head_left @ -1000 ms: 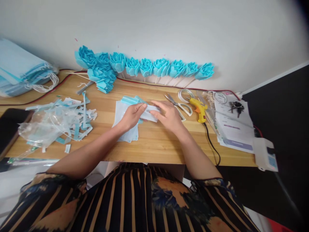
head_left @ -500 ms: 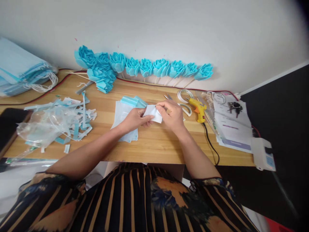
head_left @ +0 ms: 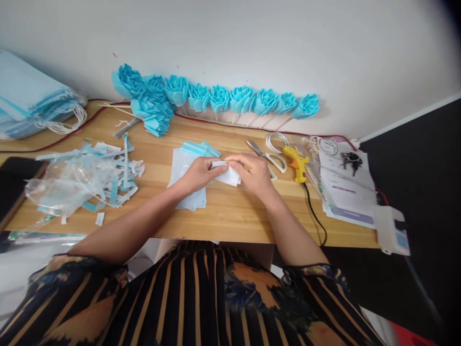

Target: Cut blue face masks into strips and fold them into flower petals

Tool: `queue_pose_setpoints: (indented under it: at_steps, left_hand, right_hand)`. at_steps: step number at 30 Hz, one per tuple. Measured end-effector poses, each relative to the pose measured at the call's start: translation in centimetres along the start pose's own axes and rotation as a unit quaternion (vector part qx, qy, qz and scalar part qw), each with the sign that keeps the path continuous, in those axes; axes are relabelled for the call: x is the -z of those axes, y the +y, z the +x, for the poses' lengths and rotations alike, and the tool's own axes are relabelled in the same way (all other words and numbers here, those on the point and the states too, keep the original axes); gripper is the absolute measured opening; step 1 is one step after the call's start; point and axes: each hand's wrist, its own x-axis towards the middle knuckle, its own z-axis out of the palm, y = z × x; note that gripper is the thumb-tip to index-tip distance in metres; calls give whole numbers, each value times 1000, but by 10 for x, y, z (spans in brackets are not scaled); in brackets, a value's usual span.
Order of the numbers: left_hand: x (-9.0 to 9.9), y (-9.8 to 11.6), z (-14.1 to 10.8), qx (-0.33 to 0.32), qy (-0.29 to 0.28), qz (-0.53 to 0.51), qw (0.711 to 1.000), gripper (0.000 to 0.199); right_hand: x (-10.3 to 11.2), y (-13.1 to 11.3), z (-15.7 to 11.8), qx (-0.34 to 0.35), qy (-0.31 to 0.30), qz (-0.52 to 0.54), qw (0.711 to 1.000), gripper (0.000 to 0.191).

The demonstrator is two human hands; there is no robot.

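A small white sheet (head_left: 229, 177) is pinched between both hands above the wooden table. My left hand (head_left: 201, 174) grips its left part, thumb on top. My right hand (head_left: 252, 174) pinches its upper edge, with the two thumbs nearly touching. Under and left of my left hand lie pale blue sheets (head_left: 190, 199), with brighter blue folded pieces (head_left: 197, 148) at their top. Scissors (head_left: 268, 156) rest just beyond my right hand, their handles partly hidden by it.
Blue flowers (head_left: 241, 99) on sticks line the wall. Plastic and blue scraps (head_left: 86, 178) lie left, near a dark phone (head_left: 18, 185) and packaged masks (head_left: 32, 101). Rightward are a tape roll (head_left: 276, 142), yellow glue gun (head_left: 297, 163), papers (head_left: 347, 190), keys (head_left: 351, 161) and a white device (head_left: 392, 230).
Both hands have drawn closer together, and the sheet's upper edge is now folded between the fingertips. More of the scissors shows beside my right hand. The view has shifted slightly.
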Motion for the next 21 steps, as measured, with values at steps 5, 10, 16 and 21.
queue_pose_setpoints:
  at_steps: [5,10,16,21]
  left_hand:
    - [-2,-2,0,48,74,-94,992,38]
    - [-1,4,0,43,109,-116,986,37]
    - [-2,3,0,47,120,-125,984,38]
    - [-3,1,1,44,114,-124,985,37]
  right_hand:
    - [4,0,-1,-109,13,52,993,38]
    - [0,2,1,-144,-25,106,984,42]
    - [-5,-5,1,-143,-10,62,988,21]
    - [-5,-3,1,-153,7,72,986,26]
